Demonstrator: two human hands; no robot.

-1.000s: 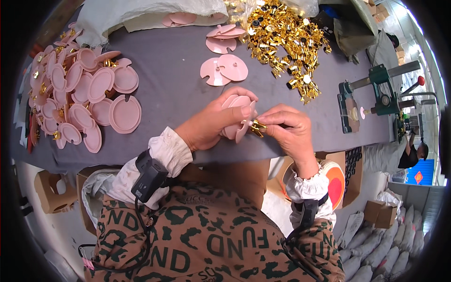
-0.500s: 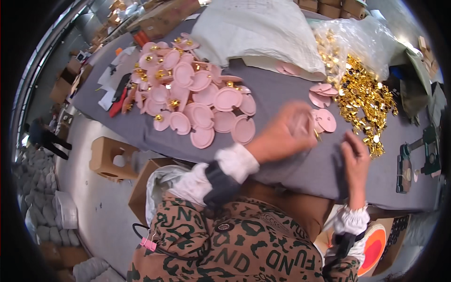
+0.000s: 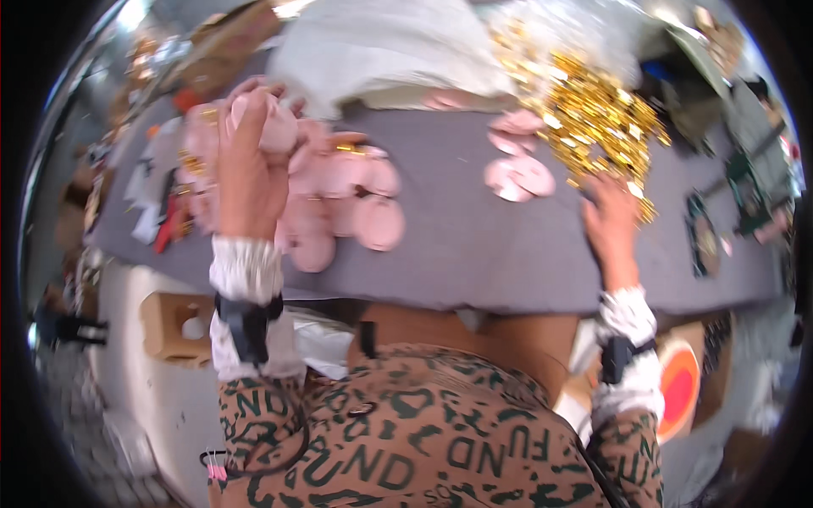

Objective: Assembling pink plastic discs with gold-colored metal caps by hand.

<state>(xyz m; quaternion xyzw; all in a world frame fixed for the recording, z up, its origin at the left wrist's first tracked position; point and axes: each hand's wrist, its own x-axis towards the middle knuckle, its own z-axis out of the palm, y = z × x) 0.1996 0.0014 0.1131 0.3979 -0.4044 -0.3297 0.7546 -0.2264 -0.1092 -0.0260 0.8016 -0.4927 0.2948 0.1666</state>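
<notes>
My left hand (image 3: 254,182) is over the heap of round pink discs (image 3: 306,241) on the left of the table. Its fingers and thumb curl around a pink disc (image 3: 278,127), blurred by motion. Gold metal fittings (image 3: 351,149) show on some discs in the heap. On the right, my right hand (image 3: 613,216) reaches to the near edge of a pile of small shiny gold metal pieces (image 3: 597,110). Its thumb stands apart from its bent fingers, whose tips touch the pieces. Between my hands, near the gold pile, lie several loose pink discs (image 3: 521,176).
A white sack (image 3: 381,51) lies at the back, with pink discs at its mouth. At the far right stands a green metal tool (image 3: 745,190). A red-and-black tool (image 3: 167,220) lies beside the left heap. Below the grey-covered table is a brown stool (image 3: 165,326).
My left hand has moved from the middle of the table left to the disc heap. My right hand has moved forward to the gold pieces. The whole view has shifted.
</notes>
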